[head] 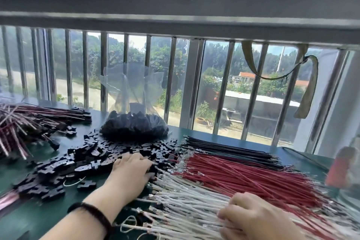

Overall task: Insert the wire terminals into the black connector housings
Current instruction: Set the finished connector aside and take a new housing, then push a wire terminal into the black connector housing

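My dark green table (224, 139) carries loose black housings (93, 154) at centre left, a clear bag (134, 124) of more behind, finished harnesses (39, 119) far left, and black (233, 149), red (243, 173) and white wires (185, 197) at right.

The dark green desk (224, 139) stands against a window (216, 84) fitted with upright metal bars (170, 78) under a broad horizontal metal rail (175, 6). A cloth strap (309, 85) hangs from the bars at right. Daylight enters; trees (155, 54) and a red-roofed building (246, 76) lie outside.
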`<state>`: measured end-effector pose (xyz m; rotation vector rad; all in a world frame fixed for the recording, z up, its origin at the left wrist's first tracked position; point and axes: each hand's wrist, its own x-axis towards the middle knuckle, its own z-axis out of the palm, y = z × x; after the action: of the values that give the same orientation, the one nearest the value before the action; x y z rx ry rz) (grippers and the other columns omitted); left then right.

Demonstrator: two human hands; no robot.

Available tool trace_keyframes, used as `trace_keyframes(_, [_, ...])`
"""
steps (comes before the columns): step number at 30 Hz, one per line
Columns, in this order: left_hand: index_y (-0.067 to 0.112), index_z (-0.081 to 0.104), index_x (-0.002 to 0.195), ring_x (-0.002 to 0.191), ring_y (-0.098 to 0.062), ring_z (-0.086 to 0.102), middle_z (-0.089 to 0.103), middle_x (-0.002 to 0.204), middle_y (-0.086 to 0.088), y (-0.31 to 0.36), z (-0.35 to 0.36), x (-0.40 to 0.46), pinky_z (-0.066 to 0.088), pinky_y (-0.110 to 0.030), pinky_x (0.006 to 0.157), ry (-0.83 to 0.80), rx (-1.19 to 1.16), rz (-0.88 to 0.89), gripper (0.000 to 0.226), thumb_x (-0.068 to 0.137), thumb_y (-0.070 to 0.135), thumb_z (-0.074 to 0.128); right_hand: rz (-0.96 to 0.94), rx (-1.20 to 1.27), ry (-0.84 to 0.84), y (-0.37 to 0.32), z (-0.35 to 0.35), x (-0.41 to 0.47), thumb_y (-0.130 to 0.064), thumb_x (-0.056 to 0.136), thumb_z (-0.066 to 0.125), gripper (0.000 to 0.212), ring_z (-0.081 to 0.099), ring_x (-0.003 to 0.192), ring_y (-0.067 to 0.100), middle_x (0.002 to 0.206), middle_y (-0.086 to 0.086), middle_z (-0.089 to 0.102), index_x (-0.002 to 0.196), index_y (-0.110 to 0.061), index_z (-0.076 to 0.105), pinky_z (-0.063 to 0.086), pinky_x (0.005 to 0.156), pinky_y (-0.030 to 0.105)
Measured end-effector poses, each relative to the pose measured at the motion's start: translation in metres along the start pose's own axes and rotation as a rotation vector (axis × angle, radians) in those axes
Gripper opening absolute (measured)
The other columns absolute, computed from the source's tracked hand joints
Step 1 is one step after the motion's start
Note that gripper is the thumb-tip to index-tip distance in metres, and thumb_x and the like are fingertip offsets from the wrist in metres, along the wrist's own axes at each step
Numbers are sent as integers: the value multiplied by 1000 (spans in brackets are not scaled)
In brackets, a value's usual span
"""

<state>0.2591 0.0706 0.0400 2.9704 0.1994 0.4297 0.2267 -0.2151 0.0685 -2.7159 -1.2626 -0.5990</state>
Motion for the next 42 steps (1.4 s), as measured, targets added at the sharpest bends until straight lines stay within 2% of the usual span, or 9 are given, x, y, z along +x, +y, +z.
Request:
trace_keyframes(7, [30, 68, 91, 93, -5, 55, 56, 86, 21, -7, -12, -13, 44, -30, 90, 210, -285, 72, 9, 83, 29, 63, -25, -26, 52, -2, 8, 0, -44, 62, 80, 21, 53, 54, -3, 65, -21, 54, 67, -36, 61, 48, 45, 12])
trace_keyframes(11, [37, 59, 80, 70, 5, 55, 58, 77, 18, -4, -21, -23, 42, -17, 68, 324, -341, 25, 15, 82, 22, 60, -11, -13, 65, -6, 5, -3, -47, 68, 70, 13, 54, 58, -5, 68, -23, 55, 69, -38, 61, 48, 46, 11])
trace_keyframes(16, [35, 46, 135, 121, -9, 49, 54, 131, 12, 1, -13, -27, 39, -37, 105, 44, -298, 53, 45, 92, 24, 54, 25, -4, 77, -8, 5, -6, -47, 77, 53, 13, 54, 61, -2, 72, -21, 55, 73, -36, 60, 50, 46, 16])
trace_keyframes(19, [34, 39, 140, 132, -13, 37, 49, 139, 11, 1, -13, -22, 29, -40, 111, -9, -202, 64, 50, 93, 34, 54, 34, -18, 61, -9, 5, -7, -47, 80, 50, 14, 53, 62, -2, 74, -22, 55, 74, -37, 59, 50, 48, 17])
trace_keyframes(26, [30, 69, 98, 95, -6, 57, 61, 95, 16, 4, -16, -17, 46, -25, 84, 40, -308, 6, 16, 83, 34, 67, 45, -27, 45, -12, 0, -7, -44, 81, 47, 16, 55, 65, 1, 75, -19, 57, 76, -34, 59, 48, 51, 15])
trace_keyframes(30, [36, 63, 75, 70, 5, 53, 60, 75, 18, -3, -22, -21, 33, -8, 57, 5, -442, 17, 15, 80, 24, 72, 66, 9, 37, -9, 3, -8, -48, 83, 46, 19, 55, 69, -2, 77, -22, 57, 78, -35, 60, 48, 56, 14])
trace_keyframes(36, [31, 66, 87, 54, 2, 62, 68, 59, 9, -14, -38, -29, 39, -11, 53, 104, -529, -22, 15, 82, 18, 71, 113, 166, 45, -5, 9, -8, -52, 89, 48, 13, 38, 86, -8, 87, -27, 43, 85, -41, 44, 29, 73, 7])
trace_keyframes(39, [42, 60, 97, 44, 1, 58, 70, 64, 12, -27, -48, -35, 41, -14, 41, 66, -576, -55, 27, 84, 20, 69, 133, 170, 79, -8, 11, -9, -41, 92, 51, 8, 42, 85, -3, 87, -24, 46, 87, -35, 51, 33, 72, 7])
trace_keyframes(42, [38, 68, 88, 66, -6, 70, 72, 65, 15, -35, -57, -36, 50, -25, 60, 119, -650, -129, 24, 85, 15, 67, 161, 198, 181, -4, 11, -12, -25, 92, 56, 6, 55, 79, 5, 87, -16, 57, 88, -24, 60, 49, 71, 22])
